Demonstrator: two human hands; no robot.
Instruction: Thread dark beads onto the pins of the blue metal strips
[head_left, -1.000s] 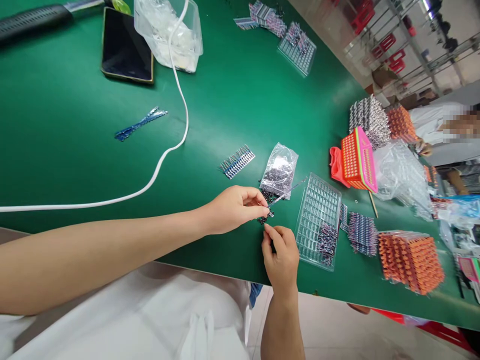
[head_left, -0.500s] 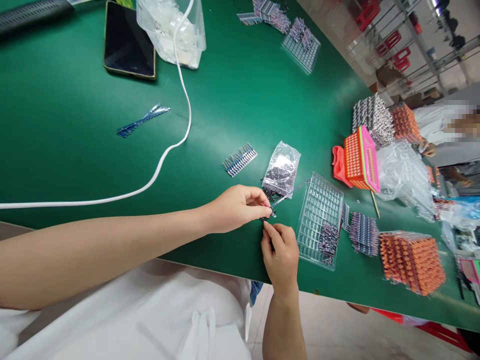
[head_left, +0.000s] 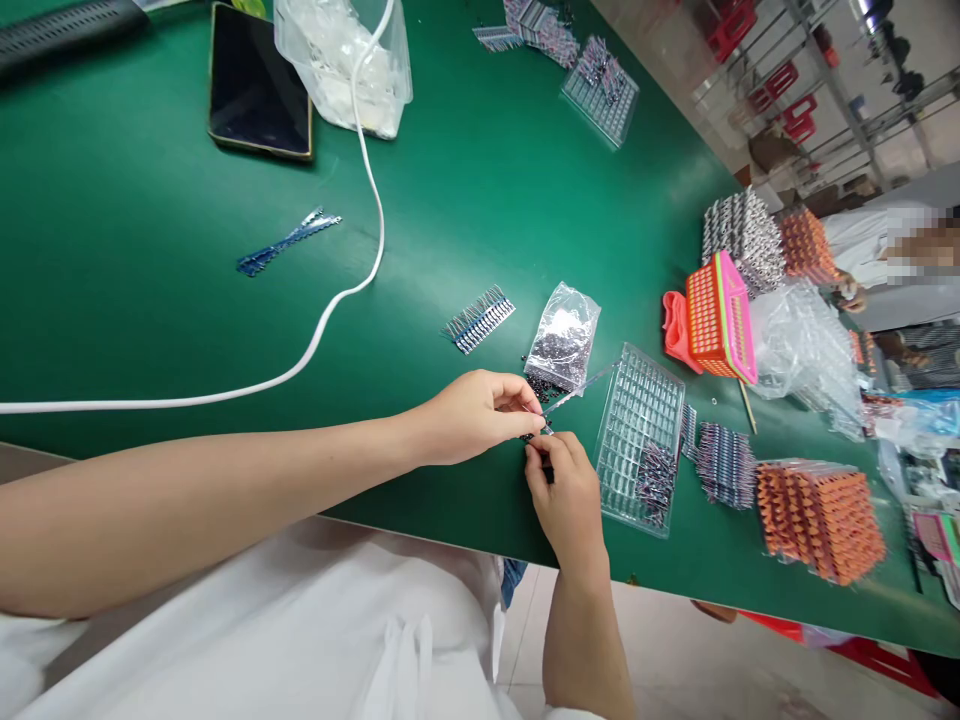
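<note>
My left hand (head_left: pixel 480 415) pinches a thin clear strip (head_left: pixel 574 396) with small dark pieces at its lower end. Right beside it, the bent fingers of my right hand (head_left: pixel 566 490) come together at those pieces; what they hold is too small to make out. Behind the hands lies a clear bag (head_left: pixel 564 335) of small dark beads, some spilled at its lower edge. A clear compartment tray (head_left: pixel 626 430) stands to the right, dark and pinkish pieces heaped in its near right part. A row of blue and white strung pieces (head_left: pixel 480 320) lies up and left of the bag.
A white cable (head_left: pixel 319 340) curves over the green table (head_left: pixel 187 330). A phone (head_left: pixel 259 85) and a plastic container (head_left: pixel 390 85) are at the back left. Rightward are an orange basket (head_left: pixel 709 315), stacked orange pieces (head_left: pixel 821 520) and a person's hand (head_left: pixel 851 292).
My right hand has moved slightly up, and its forearm has shifted right. My left hand stays nearly still, with the strip between its fingers.
</note>
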